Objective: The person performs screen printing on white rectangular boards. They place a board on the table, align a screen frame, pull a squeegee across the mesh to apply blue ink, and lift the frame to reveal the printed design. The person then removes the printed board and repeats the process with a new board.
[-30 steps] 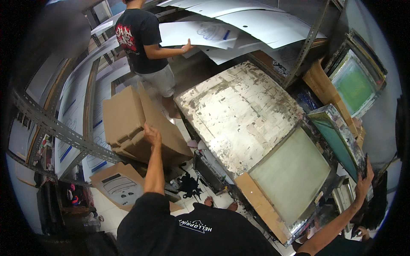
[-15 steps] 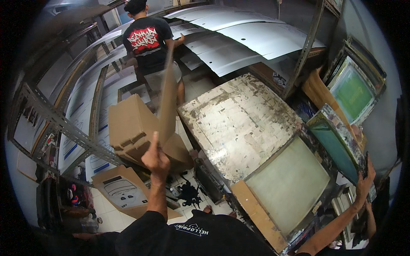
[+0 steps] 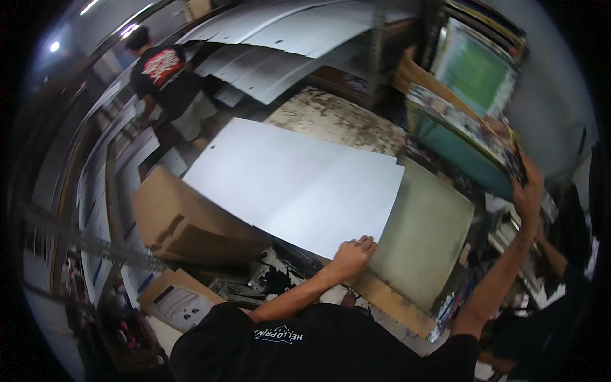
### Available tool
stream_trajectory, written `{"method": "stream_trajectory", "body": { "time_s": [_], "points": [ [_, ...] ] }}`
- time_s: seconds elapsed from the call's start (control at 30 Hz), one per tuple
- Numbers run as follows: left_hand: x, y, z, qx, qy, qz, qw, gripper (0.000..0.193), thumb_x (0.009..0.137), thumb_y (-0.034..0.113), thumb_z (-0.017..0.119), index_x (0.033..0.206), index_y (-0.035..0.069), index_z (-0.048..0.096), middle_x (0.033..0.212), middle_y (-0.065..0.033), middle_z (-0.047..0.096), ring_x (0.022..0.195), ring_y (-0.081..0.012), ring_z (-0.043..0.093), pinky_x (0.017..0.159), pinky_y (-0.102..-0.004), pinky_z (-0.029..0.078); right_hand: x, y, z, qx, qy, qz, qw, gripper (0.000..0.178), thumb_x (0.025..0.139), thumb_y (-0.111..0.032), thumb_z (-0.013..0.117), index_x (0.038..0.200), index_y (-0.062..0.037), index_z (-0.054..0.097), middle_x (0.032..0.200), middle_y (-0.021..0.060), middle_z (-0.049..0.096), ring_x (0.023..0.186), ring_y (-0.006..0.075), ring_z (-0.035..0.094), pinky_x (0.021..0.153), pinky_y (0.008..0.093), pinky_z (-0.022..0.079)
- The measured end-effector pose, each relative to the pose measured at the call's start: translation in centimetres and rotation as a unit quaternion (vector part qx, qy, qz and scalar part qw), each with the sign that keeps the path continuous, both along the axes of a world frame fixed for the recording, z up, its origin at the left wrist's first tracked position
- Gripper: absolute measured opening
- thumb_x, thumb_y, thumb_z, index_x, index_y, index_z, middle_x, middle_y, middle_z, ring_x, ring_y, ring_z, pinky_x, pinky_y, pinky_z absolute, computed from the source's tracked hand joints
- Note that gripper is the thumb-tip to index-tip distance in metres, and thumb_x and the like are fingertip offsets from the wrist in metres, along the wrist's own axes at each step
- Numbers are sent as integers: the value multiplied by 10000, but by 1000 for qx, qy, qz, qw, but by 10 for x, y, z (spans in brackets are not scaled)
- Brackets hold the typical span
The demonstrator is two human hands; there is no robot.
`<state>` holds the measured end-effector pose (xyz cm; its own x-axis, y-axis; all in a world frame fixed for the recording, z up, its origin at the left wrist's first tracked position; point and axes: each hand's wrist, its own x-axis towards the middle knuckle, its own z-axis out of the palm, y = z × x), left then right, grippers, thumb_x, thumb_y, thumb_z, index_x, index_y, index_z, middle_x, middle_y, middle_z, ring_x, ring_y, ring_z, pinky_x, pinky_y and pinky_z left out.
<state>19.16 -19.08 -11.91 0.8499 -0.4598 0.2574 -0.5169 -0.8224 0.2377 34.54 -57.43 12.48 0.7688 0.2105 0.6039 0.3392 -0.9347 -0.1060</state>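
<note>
My left hand (image 3: 354, 254) is closed on the near right corner of a large white cardboard sheet (image 3: 296, 188). The sheet lies or hovers over the worn, stained table (image 3: 337, 118), its white side up; whether it touches the tabletop I cannot tell. My right hand (image 3: 529, 194) grips the near end of a raised screen-printing frame (image 3: 471, 143) with teal mesh, which leans at a steep tilt. Between both hands, a pale greenish flat panel (image 3: 423, 232) sits on the table, partly covered by the sheet.
A big brown carton (image 3: 191, 223) stands left of the table, with a smaller open box (image 3: 178, 302) nearer. White sheets (image 3: 273, 28) fill racks behind. Another person (image 3: 168, 83) stands far left, and someone's forearm (image 3: 552, 254) shows at right. A green-mesh frame (image 3: 474, 70) leans back right.
My left hand has swung right, bringing the cardboard from edge-on over the carton to white side up over the table. The person behind has turned. My right hand stays on the frame.
</note>
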Motion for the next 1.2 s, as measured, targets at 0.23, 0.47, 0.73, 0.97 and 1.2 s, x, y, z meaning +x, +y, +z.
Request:
{"method": "stream_trajectory", "body": {
  "time_s": [0.23,0.47,0.73,0.97,1.2],
  "points": [
    [-26,-88,63,-69,299,-304,902,641,760,236,785,1348,96,573,1345,-135,605,1026,-305,698,840,-410,576,-10,10,8,14,-15,19,1000,630,772,-26,672,1389,-106,573,1293,206,625,1196,380,552,1045,432,370],
    [72,21,-71,-108,51,177,977,896,729,529,818,1469,156,477,1496,-290,408,1407,-498,340,1111,-588,334,-8,10,5,-1,-68,35,997,635,762,-42,695,1381,-113,577,1237,204,646,1116,356,586,978,427,384],
    [137,17,-112,61,259,228,937,1229,563,807,758,1558,223,334,1628,-283,82,1482,-540,16,987,-862,32,-12,18,10,13,-54,35,998,654,748,0,676,1385,-108,575,1202,191,660,1095,343,586,987,418,385],
    [198,-51,-119,75,249,179,949,1191,594,786,758,1565,261,311,1641,-245,86,1494,-511,19,1029,-839,43,-7,13,8,12,-77,51,996,620,764,-25,681,1372,-106,593,1187,180,668,1088,335,574,979,411,385],
    [239,-72,-134,118,211,161,957,1226,587,849,702,1578,265,278,1639,-257,77,1487,-527,34,999,-849,95,-6,13,8,5,-95,37,995,602,749,-53,705,1342,-112,614,1199,142,669,1070,317,593,957,421,405]
  ]
}}
